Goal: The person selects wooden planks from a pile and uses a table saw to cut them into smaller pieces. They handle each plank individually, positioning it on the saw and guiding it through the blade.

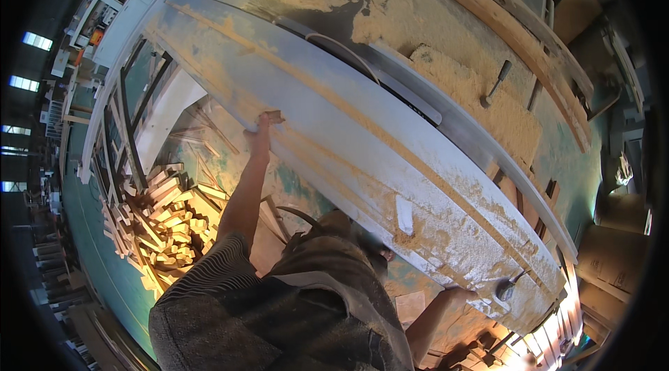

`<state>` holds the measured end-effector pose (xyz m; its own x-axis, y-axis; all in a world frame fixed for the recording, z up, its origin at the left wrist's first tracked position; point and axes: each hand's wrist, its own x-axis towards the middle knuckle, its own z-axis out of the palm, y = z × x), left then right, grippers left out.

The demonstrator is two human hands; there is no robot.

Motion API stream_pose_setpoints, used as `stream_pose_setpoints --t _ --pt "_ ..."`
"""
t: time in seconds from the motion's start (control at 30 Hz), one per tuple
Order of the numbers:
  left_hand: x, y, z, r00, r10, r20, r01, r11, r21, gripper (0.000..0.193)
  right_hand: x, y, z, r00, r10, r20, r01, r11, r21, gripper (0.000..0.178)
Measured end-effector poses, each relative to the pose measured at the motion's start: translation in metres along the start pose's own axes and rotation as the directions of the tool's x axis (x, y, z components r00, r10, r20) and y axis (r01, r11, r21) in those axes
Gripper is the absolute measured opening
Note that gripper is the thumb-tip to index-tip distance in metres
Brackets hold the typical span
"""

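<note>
My left hand point(260, 127) is closed on a small wood block point(275, 117) at the near edge of a long metal machine table point(334, 120). The block sits on the tabletop. At the lower right, my right hand point(456, 295) rests on the same near edge, its fingers lying over the rim with nothing visible in them. Beside it a dark knob-like handle point(505, 290) stands on the table. A pale flat piece point(404, 214) lies between my hands. Sawdust covers much of the right part, and a brown strip runs lengthwise.
Cut wood pieces point(174, 221) lie heaped at lower left beside a dark metal frame point(125, 120). Beyond the table are a metal rail point(481, 141), a dusty floor with a dark-handled tool point(496, 84), and long timber beams point(502, 29). Stacked boards point(550, 339) stand at lower right.
</note>
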<state>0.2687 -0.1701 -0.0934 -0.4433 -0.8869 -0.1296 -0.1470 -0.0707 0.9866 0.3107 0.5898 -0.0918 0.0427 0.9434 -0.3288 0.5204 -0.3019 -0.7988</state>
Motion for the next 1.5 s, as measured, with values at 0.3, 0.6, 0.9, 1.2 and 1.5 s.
stream_pose_setpoints --t 0.3,0.6,0.9,1.2,1.5 --pt "0.018 0.044 -0.014 0.901 0.222 -0.372 -0.010 0.869 0.496 0.111 0.026 0.012 0.011 0.997 0.052 -0.055 -0.060 0.986 -0.157 0.086" --pt "0.076 0.107 -0.049 0.752 0.657 -0.052 -0.389 0.506 0.770 0.053 0.017 0.003 0.026 0.994 -0.034 -0.108 0.003 0.963 -0.269 0.080" --pt "0.159 0.127 -0.085 0.595 0.691 0.411 -0.708 0.208 0.675 0.043 0.015 0.019 -0.035 0.993 0.056 0.101 -0.070 0.987 0.145 0.082" --pt "0.199 0.157 -0.051 0.499 0.626 0.600 -0.842 0.184 0.508 0.039 -0.197 0.303 -0.142 0.504 0.490 0.711 -0.706 0.708 0.012 0.047" --pt "0.181 0.174 -0.010 0.451 0.352 0.820 -0.890 0.254 0.380 0.050 -0.370 0.399 -0.273 0.423 0.658 0.624 -0.856 0.516 0.037 0.035"
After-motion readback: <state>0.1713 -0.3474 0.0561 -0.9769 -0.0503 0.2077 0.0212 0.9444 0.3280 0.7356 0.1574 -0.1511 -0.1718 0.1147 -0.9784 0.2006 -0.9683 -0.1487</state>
